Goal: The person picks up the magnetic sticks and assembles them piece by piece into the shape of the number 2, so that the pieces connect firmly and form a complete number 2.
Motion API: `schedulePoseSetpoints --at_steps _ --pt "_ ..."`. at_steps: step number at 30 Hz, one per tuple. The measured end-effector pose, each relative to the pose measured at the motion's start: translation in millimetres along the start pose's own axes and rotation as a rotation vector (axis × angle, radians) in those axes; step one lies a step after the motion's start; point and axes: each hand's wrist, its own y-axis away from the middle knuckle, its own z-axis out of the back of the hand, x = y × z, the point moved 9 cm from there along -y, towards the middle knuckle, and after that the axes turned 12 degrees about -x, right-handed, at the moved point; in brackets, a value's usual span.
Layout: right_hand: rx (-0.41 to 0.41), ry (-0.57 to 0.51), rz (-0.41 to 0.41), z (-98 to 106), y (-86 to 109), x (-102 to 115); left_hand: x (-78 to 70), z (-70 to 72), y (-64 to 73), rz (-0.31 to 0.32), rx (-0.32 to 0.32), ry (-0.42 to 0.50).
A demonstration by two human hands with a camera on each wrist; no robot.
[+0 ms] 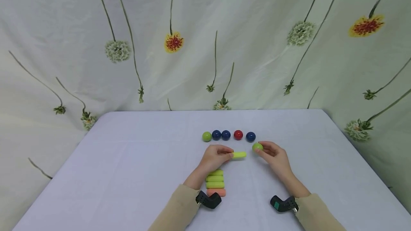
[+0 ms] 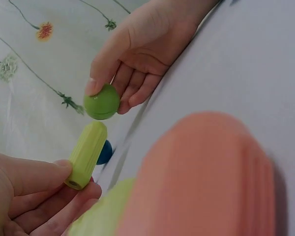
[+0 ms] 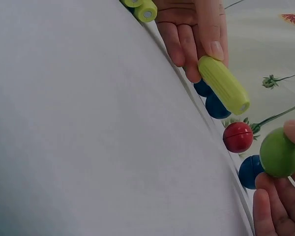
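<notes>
My left hand (image 1: 216,158) pinches one end of a yellow-green ribbed rod (image 1: 239,155) between thumb and fingers. A small round disc shows in the rod's end face in the right wrist view. In my right hand (image 1: 275,158) a green ball (image 1: 257,147) with a seam line is held by thumb and fingertips. The rod's free end points toward the ball, and in the left wrist view the two come very close together. Behind the hands, a row of balls lies on the table: a green ball (image 1: 207,136), several blue balls (image 1: 250,137) and a red ball (image 1: 238,134).
Below my left hand lie several yellow-green rods (image 1: 215,184) side by side, with an orange rod (image 1: 216,192) at the near end. A white cloth covers the table (image 1: 144,174). Behind it hangs a flower-printed curtain (image 1: 192,74).
</notes>
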Motion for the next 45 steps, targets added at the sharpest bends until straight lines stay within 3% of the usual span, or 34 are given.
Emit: schedulePoseSetpoints --at_steps 11,28,45 --pt "0.122 0.017 0.071 -12 3.0 4 3.3 -2.6 -0.5 0.009 0.006 0.005" --pt "0.219 0.065 0.145 -20 6.1 6 4.8 -3.2 -1.6 0.016 0.008 0.045" --pt "0.233 0.08 0.179 -21 8.5 9 3.6 -4.4 -0.3 0.022 0.011 0.016"
